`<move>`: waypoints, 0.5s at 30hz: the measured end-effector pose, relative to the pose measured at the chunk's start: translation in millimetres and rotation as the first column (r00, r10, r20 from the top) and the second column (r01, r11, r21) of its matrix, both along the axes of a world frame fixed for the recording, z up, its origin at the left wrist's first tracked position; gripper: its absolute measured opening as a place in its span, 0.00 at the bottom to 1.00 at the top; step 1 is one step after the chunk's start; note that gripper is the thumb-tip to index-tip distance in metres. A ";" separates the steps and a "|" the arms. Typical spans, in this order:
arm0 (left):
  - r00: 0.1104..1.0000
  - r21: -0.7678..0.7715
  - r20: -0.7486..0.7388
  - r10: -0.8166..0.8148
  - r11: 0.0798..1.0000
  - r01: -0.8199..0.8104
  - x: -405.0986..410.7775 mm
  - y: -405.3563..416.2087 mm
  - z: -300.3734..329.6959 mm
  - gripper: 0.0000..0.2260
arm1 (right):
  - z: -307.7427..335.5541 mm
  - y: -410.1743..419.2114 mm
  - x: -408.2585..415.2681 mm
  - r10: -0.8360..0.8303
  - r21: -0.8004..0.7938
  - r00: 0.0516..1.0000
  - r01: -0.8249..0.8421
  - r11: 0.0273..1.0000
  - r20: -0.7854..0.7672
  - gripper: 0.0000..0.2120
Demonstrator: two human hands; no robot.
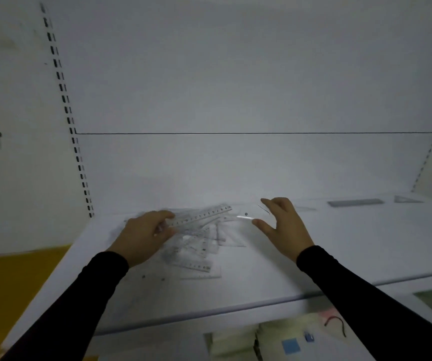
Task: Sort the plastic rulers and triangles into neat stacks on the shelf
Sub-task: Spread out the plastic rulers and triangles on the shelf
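A loose pile of clear plastic rulers and triangles (196, 246) lies in the middle of the white shelf (261, 277). My left hand (144, 233) pinches the left end of a clear ruler (204, 214), which slants up to the right just above the pile. My right hand (285, 225) is to the right of the pile, thumb and fingers spread around the edge of a clear triangle (246, 217) that is hard to make out. Far right at the back lie a flat stack of rulers (355, 203) and a stack of triangles (407, 199).
A white back panel rises behind the shelf, with slotted uprights (79, 162) at the left and right. A faint clear piece (306, 209) lies beyond my right hand. A yellow surface (14, 282) is at lower left. Below the shelf edge sit a blue square (290, 346) and a wire (335, 323).
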State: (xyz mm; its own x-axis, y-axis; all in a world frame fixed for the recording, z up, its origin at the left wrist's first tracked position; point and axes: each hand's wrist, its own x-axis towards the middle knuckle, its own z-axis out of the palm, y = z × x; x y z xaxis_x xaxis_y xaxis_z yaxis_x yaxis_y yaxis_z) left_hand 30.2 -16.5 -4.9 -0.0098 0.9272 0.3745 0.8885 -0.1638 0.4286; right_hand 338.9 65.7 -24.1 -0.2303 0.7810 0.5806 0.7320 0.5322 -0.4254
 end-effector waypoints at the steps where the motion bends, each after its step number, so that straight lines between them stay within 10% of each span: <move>1: 1.000 -0.005 -0.001 -0.016 1.000 0.016 14.1 5.2 1.1 0.16 | 0.1 0.6 15.4 -0.012 0.008 1.000 0.012 1.000 0.003 0.26; 15: 0.992 0.055 -0.063 -0.113 0.992 0.116 251.7 87.3 7.4 0.16 | -5.2 15.0 262.3 -0.095 -0.096 0.995 0.096 0.991 0.012 0.27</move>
State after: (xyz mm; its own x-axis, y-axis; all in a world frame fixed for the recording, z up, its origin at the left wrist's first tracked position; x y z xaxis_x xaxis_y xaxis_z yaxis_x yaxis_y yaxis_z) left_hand 281.9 70.8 2.5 0.1190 0.8974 0.4250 0.8860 -0.2891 0.3624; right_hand 601.2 80.7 -29.3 -0.1559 0.8516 0.5006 0.7807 0.4167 -0.4657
